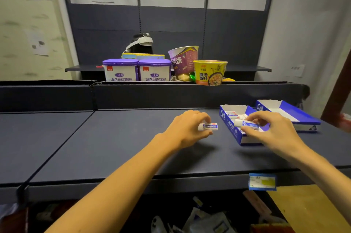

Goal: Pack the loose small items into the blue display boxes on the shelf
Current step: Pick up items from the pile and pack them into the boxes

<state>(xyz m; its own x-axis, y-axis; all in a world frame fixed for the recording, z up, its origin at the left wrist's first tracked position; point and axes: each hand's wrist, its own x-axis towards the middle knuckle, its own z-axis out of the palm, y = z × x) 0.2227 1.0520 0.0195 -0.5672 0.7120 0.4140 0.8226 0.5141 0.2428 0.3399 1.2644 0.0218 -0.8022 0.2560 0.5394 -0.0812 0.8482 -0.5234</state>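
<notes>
Two blue display boxes stand on the dark shelf at the right. The nearer box (228, 125) holds several small white-and-blue tubes (232, 115) in a row. The farther box (296, 114) looks empty. My left hand (187, 128) pinches one small tube (208, 126) just left of the nearer box, a little above the shelf. My right hand (273, 130) pinches another tube (247, 124) over the nearer box, lying crosswise above the packed ones.
The dark shelf (114, 141) stretches wide to the left. Behind a raised ledge stand two purple-lidded tubs (136, 70), noodle cups (209, 72) and a white headset (141, 42). A blue price tag (262, 181) hangs on the shelf's front edge. Clutter lies below.
</notes>
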